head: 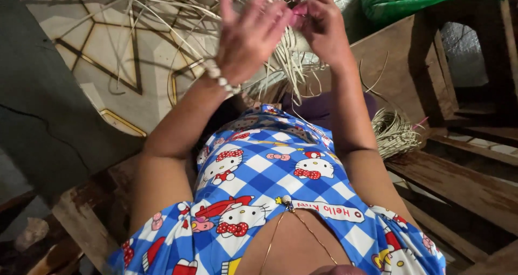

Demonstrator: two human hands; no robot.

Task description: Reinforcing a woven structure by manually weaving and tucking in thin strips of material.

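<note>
Both hands raised in front of the chest, working pale straw strips point(162, 16). Left hand point(251, 35) has its fingers point(226, 0) spread and released, palm toward the camera, nothing clamped; strips fan out past those fingers toward the patterned floor point(108, 54). A beaded bracelet point(221, 80) sits on the left wrist. Right hand point(318, 21) is just beside the left, fingertips point(299, 8) pinched together on a thin strip end at the edge of the woven straw piece point(294, 54); the exact strip is too small and blurred to tell. The woven piece hangs directly below and behind both sets of fingers, between the forearms. A loose bundle of straw point(394, 132) lies well apart from the fingers, beyond the right elbow, against the wooden bench point(458, 183). A green plastic bag point(399, 0) is near, off to the side of the right fingers. Blue checked cartoon-print top point(259, 183) fills the bottom of the view.
</note>
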